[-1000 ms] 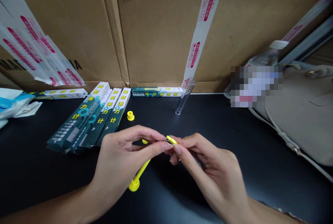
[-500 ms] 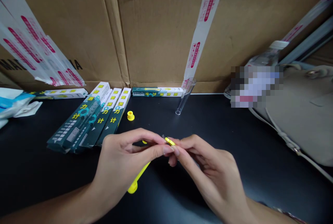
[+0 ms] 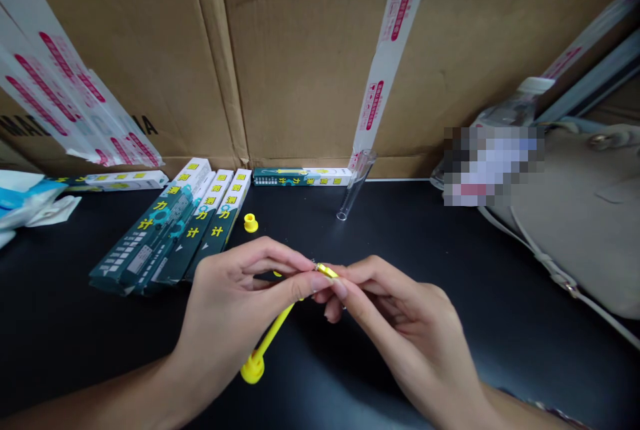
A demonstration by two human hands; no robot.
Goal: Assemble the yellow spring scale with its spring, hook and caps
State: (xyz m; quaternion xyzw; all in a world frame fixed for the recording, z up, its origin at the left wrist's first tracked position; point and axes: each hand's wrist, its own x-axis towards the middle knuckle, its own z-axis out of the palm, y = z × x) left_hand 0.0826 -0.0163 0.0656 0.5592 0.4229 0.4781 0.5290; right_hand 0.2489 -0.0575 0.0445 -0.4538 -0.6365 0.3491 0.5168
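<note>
My left hand and my right hand meet in front of me, thumbs and fingers pinched together. Between the fingertips is a small yellow plastic piece. A bit of thin metal coil shows by my left index fingertip, mostly covered. Below the left hand a yellow rod with a round end slants down to the left; its upper end is behind the fingers, and I cannot tell whether it is held or lying. Beyond the hands, a yellow flanged cap and a clear plastic tube stand on the black table.
Several long green-and-white spring scale boxes lie at the left, and another box rests against the large cardboard carton. A clear bottle and a grey bag are at the right. A blue-and-white packet sits far left.
The yellow rod's round end has shifted slightly down and left, and more of the rod shows. The yellow piece has turned a little between the fingertips. Both hands stay in nearly the same place.
</note>
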